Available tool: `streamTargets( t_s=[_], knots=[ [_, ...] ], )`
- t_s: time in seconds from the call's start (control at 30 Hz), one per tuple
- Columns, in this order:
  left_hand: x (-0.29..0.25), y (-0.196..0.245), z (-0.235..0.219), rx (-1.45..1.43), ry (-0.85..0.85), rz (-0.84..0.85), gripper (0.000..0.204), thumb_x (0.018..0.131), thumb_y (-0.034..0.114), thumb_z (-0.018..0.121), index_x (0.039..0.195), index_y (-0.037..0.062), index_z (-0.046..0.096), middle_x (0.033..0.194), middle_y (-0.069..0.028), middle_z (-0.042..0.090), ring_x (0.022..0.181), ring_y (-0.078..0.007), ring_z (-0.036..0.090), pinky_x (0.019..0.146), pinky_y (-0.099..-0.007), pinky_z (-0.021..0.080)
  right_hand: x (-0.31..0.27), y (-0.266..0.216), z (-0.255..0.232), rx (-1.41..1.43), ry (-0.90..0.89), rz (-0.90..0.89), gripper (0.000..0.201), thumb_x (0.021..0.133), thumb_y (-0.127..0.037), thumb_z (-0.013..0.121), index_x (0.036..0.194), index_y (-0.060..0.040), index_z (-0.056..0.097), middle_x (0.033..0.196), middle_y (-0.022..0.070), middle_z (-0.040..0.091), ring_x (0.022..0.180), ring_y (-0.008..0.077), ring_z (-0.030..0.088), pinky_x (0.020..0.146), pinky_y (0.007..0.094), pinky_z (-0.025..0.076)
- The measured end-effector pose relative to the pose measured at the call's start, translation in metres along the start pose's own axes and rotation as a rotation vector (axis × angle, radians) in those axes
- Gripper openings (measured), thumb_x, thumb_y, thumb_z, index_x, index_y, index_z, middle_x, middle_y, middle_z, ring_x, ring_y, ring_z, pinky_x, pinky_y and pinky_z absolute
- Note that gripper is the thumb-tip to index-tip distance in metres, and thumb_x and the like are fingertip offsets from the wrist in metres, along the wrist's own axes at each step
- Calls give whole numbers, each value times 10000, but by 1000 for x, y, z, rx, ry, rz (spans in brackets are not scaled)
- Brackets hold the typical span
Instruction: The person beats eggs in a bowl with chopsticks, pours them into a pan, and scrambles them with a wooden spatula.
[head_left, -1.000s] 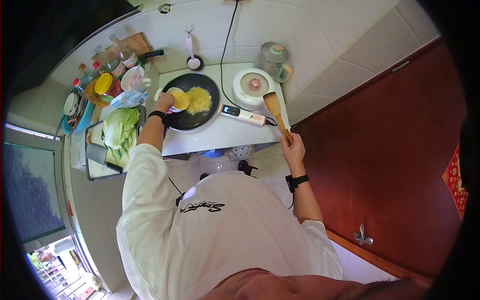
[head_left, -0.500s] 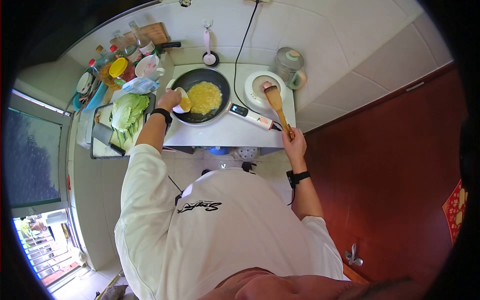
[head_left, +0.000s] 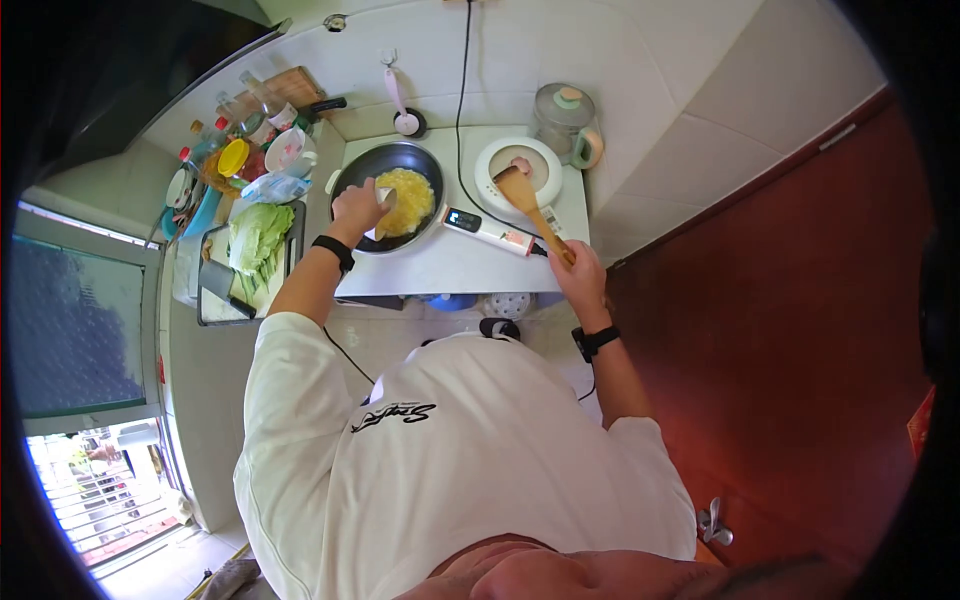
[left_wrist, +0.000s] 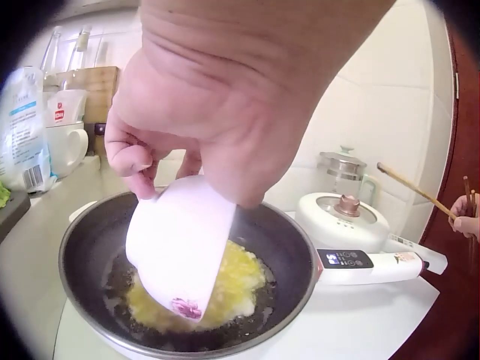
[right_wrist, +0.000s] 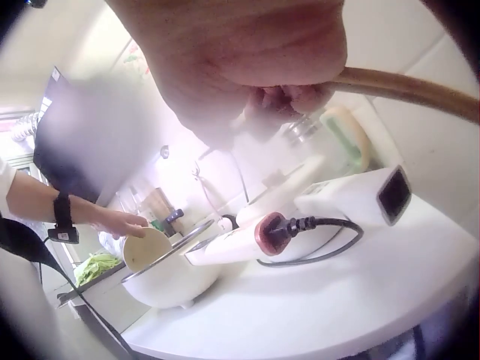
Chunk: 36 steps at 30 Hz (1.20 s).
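My left hand (head_left: 357, 212) grips a white bowl (left_wrist: 180, 244) by its rim and base, tipped steeply over the dark frying pan (head_left: 348, 182). Yellow beaten egg (head_left: 408, 205) lies spread across the pan's bottom, its edges paler in the left wrist view. A purple flower mark shows near the bowl's lower rim. Off to the right, my right hand (head_left: 580, 275) holds a wooden spatula (head_left: 520, 192) by the handle, its blade raised over the white lidded pot (head_left: 488, 165). Thin brown sticks (left_wrist: 472, 196) also show at that hand in the left wrist view.
The pan's white handle (head_left: 487, 232) has a lit display and a plugged cord. A glass kettle (head_left: 565, 120) stands behind the pot. At left are a board with cabbage (head_left: 258, 240), a cleaver (head_left: 217, 278) and several bottles (head_left: 268, 98). A red door (head_left: 750, 300) flanks the right.
The left hand has moved inward over the pan and tipped the bowl further. Egg covers more of the pan than before. The spatula's blade has swung left over the pot.
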<state>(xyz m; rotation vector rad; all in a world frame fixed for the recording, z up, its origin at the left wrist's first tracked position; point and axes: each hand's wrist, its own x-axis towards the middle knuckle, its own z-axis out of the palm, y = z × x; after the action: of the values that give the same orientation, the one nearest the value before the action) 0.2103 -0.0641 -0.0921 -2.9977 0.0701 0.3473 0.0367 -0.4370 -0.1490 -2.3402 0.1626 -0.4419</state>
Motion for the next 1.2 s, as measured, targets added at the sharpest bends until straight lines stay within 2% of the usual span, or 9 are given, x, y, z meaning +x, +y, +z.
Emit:
streamTargets(
  t_s=[0.2,0.27,0.53,0.73,0.83,1.0,1.07,1.1,1.2],
  knots=[
    [-30,-11,-8,-45,152,-22,540,818,475,607,1232,145,499,1061,-213,620,972,-366,637,827,-463,518,2,-5,4,96,-99,-5,250,800,-244,696,965,-66,636,854,120,680,732,313,663,642,402,514],
    [-35,-23,-1,-171,254,-92,538,825,464,594,1255,158,491,1073,-225,619,985,-379,629,849,-473,506,1,-8,20,168,-40,-158,234,803,-234,690,973,-78,652,863,116,680,746,311,662,658,399,519],
    [-42,-47,13,-497,286,-102,519,864,452,541,1267,132,477,994,-222,632,914,-382,625,793,-466,485,21,-104,77,53,-301,-385,223,780,-272,670,924,-101,674,792,106,668,730,300,661,632,428,520],
    [-42,-68,23,-524,310,67,519,852,417,571,1294,160,485,1080,-186,610,935,-352,621,799,-440,486,25,-152,136,-65,-277,-481,165,761,-228,651,830,-80,670,754,145,661,685,336,664,589,447,528],
    [-32,-81,26,-381,521,184,502,855,419,570,1285,172,491,1143,-184,582,981,-365,606,827,-459,486,19,-158,137,-144,-302,-448,142,765,-209,635,815,-83,679,741,141,662,671,334,666,571,450,525],
    [-19,-98,31,-391,470,158,486,859,380,578,1276,143,498,1097,-180,595,984,-362,598,836,-437,483,3,-180,143,-42,-163,-378,124,779,-175,599,772,-93,692,702,124,666,644,327,666,568,457,519],
    [-4,-111,42,-655,385,201,471,867,335,577,1279,119,504,1016,-165,603,930,-333,600,809,-418,481,-3,-184,158,22,-97,-446,132,779,-170,591,729,-99,691,668,113,664,627,306,669,571,467,513],
    [-6,-110,40,-629,431,281,460,900,221,571,1315,56,460,1013,-161,634,842,-231,632,764,-341,498,-4,-180,159,25,-86,-427,132,779,-170,591,729,-99,691,668,113,664,627,306,669,571,467,513],
    [-16,-108,30,-702,335,273,452,901,217,573,1307,50,463,1014,-153,635,839,-227,628,766,-341,496,-4,-170,155,-173,-155,-401,136,774,-194,606,762,-85,688,705,119,669,646,290,678,576,477,508]
  ],
)
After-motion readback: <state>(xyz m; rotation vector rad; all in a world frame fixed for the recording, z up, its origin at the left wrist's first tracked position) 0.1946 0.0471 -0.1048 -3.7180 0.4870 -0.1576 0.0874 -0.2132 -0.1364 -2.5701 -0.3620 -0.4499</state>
